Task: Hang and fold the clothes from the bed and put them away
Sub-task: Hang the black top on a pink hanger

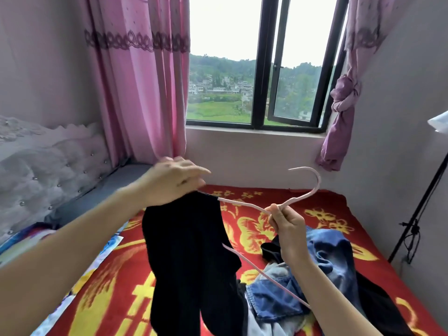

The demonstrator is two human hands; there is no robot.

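Pinching pink hanger (242,203) at its neck with right hand (288,229), gripping black garment (189,251) on its other end with left hand (169,183), above jeans (332,258) heaped on red blanket (334,202) printed with yellow characters too covered to read.

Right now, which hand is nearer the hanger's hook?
Right. The right hand pinches the hanger just below the hook; left hand is at its far end, on the black garment.

Home bedroom: a bed (339,207) spread in red and gold is lying beneath a dark-framed window (263,69), pink curtains (135,93) are hanging beside the glass, and a tufted headboard (48,166) is standing at left.
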